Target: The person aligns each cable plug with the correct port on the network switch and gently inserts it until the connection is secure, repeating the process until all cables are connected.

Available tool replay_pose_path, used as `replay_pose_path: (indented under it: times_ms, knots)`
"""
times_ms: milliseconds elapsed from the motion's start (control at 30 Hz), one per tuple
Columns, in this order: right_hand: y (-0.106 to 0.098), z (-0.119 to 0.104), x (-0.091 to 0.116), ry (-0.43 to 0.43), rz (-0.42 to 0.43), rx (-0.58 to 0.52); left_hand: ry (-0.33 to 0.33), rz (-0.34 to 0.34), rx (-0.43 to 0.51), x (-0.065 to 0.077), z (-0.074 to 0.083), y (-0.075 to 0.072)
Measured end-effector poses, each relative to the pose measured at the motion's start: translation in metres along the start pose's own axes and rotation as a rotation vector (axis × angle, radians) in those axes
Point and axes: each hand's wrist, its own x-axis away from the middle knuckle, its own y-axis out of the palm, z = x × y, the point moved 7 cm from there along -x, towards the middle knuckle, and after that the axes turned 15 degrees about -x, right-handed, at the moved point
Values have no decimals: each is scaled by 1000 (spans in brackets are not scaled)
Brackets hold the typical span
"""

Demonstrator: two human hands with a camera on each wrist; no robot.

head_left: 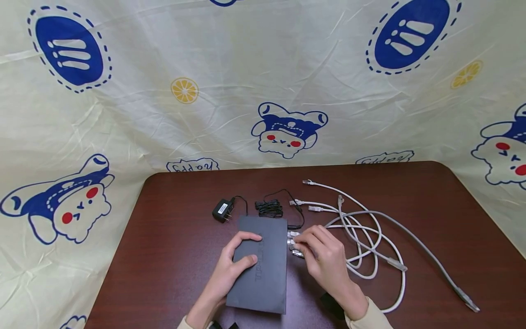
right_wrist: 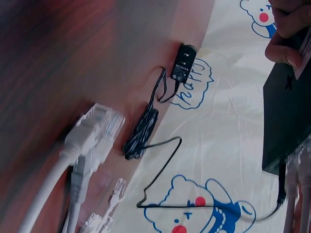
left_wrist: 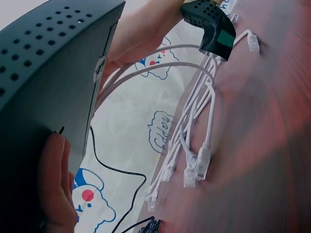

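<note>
A dark grey box with faint raised lettering, which looks like a network switch [head_left: 267,274], is gripped by my left hand [head_left: 223,265]. Thumb and index finger lie on its top, while in the left wrist view other fingers [left_wrist: 56,187] support its underside. My right hand [head_left: 326,256] pinches a network cable plug at the switch's right edge; its fingertips hide whether that plug is seated. Beside them, clear plugs [head_left: 292,234] line the same edge. A black power lead [right_wrist: 282,189] enters the switch near its far corner in the right wrist view.
Loose white and grey network cables [head_left: 371,249] tangle on the brown table [head_left: 164,274] to the right. Behind the switch lie a black power adapter [head_left: 222,210] and its bundled cord [head_left: 269,209]. A printed cloth [head_left: 222,123] hangs beyond the table.
</note>
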Motion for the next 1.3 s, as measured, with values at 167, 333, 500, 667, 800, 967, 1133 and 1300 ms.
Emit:
replay_pose_path:
  times_ms: [167,333,500,667,800,967,1133,1300]
  knots:
    - [2,3,1,5,3,-5,-8,6,10,1,-1,1]
    - [2,5,0,25,-35,-45,10,26,-10,-1,-2,-1]
    - [3,8,0,98,-98,-80,34,56,-41,-3,-4,-4]
    - [-6,11,3,141,-115,-76,32,73,-49,-4,-5,-6]
    - [-22,14,7,147,-73,-72,28,89,-50,-3,-6,-9]
    - [-44,26,14,216,-51,-36,22,91,-39,-3,-7,-12]
    - [-66,39,26,291,-42,62,18,82,-29,-3,-9,-13]
    - [-88,47,37,295,-19,149,23,82,-32,-3,-10,-13]
